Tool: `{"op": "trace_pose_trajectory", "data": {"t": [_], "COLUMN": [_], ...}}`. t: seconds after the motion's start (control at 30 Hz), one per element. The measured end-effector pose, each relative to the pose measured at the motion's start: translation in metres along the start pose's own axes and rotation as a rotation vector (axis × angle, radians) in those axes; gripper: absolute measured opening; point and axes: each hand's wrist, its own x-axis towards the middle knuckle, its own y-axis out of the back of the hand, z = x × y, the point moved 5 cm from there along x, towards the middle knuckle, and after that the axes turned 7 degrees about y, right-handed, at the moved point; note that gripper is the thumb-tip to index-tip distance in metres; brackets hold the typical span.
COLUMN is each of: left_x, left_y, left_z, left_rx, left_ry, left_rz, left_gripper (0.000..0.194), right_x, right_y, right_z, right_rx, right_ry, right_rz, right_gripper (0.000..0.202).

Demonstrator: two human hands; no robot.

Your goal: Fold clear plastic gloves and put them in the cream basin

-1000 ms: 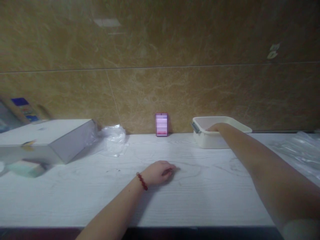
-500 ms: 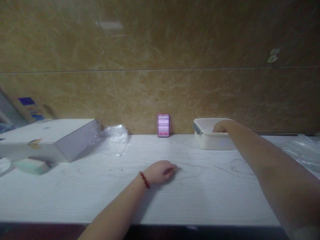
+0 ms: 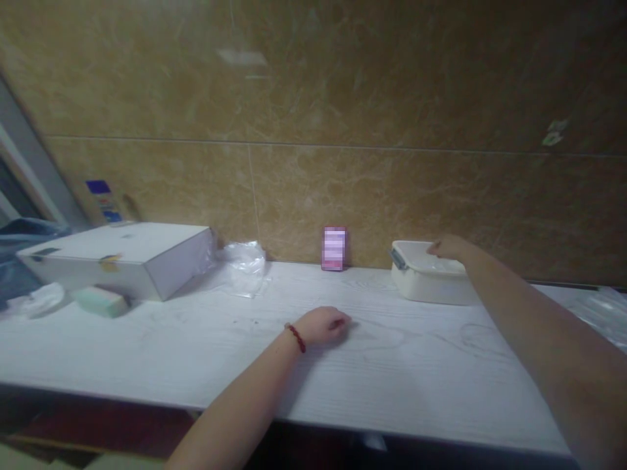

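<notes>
White tub (image 3: 426,282) stands at the far right of the white counter (image 3: 196,352), close to the tiled wall (image 3: 313,130). Right hand (image 3: 448,248) rests on its far rim — whether the fingers grip cannot be told. Left hand (image 3: 323,325) lies loosely curled on the counter, mid-near, holding nothing visible — a red bead bracelet (image 3: 296,337) on the wrist. Pink card (image 3: 334,248) leans against the wall just left of the tub. White box (image 3: 122,258) sits far left.

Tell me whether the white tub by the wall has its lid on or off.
Off, as far as shows: the tub has an open rim, and the right hand rests over its far edge. What is inside cannot be told.
</notes>
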Motion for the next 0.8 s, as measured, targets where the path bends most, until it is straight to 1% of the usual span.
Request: {"op": "trace_pose_trajectory", "data": {"t": [0.07, 0.1, 0.13, 0.17, 0.23, 0.33, 0.4, 0.5, 0.63, 0.8], "left_x": [0.0, 0.0, 0.0, 0.0, 0.0, 0.0, 0.0, -0.003, -0.006, -0.007], "left_y": [0.001, 0.002, 0.003, 0.004, 0.006, 0.011, 0.014, 0.02, 0.027, 0.026], "left_z": [-0.004, -0.006, -0.009, -0.011, -0.015, -0.021, -0.025, -0.033, -0.042, -0.049], "left_rx": [0.019, 0.026, 0.031, 0.033, 0.03, 0.015, 0.002, 0.006, 0.023, 0.037], "left_ry": [0.013, 0.02, 0.022, 0.02, 0.017, 0.036, 0.063, 0.131, 0.197, 0.257], "left_rz": [0.014, 0.024, 0.036, 0.05, 0.084, 0.125, 0.147, 0.191, 0.239, 0.217], "left_gripper": [0.028, 0.028, 0.028, 0.028, 0.028, 0.027, 0.024, 0.021, 0.019, 0.02], "right_x": [-0.005, -0.01, -0.017, -0.026, -0.047, -0.084, -0.105, -0.127, -0.143, -0.163], "right_y": [0.005, 0.009, 0.013, 0.018, 0.027, 0.026, 0.017, -0.006, -0.038, -0.079], "right_z": [-0.008, -0.013, -0.02, -0.027, -0.044, -0.072, -0.089, -0.107, -0.124, -0.135], "right_rx": [-0.064, -0.102, -0.142, -0.166, -0.117, 0.057, 0.182, 0.325, 0.453, 0.536], "right_ry": [0.028, 0.049, 0.073, 0.099, 0.123, 0.151, 0.162, 0.169, 0.21, 0.232], "right_rz": [-0.125, -0.166, -0.181, -0.165, -0.105, -0.078, -0.085, -0.136, -0.182, -0.242], "right_gripper": [0.022, 0.019, 0.017, 0.018, 0.019, 0.016, 0.012, 0.012, 0.011, 0.011]}}
